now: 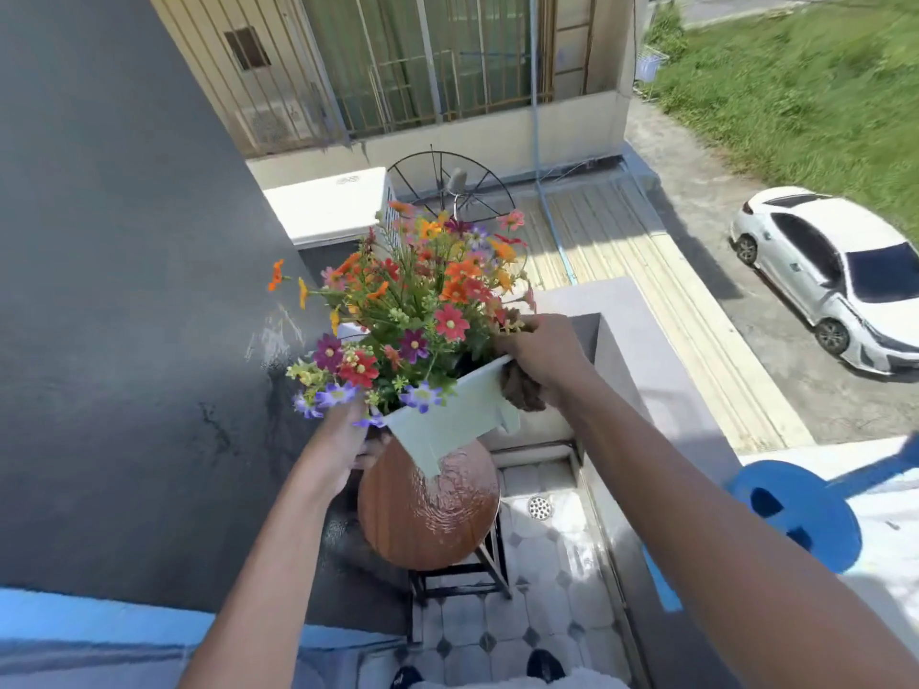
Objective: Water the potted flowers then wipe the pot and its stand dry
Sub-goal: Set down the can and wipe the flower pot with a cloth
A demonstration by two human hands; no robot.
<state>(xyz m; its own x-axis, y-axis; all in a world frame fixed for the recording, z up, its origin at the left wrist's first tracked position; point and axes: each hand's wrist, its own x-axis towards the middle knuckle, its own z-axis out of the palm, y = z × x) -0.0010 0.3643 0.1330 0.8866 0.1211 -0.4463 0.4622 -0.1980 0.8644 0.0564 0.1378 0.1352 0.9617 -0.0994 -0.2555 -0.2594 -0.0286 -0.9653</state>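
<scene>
The left hand (348, 440) is gripping the lower left corner of the pale green rectangular plastic pot (447, 415), fingers curled closed beneath it, and tilting it above the round brown wooden stand (427, 509). The pot is holding a dense bunch of red, orange and purple flowers (413, 310). Water is pooling and glistening on the stand's top, so watering seems done and wiping is under way. The right hand (542, 360) is clasping the pot's upper right rim, pressing a crumpled brown cloth (522, 390) against its wall. The stand is probably still waiting to be dried.
</scene>
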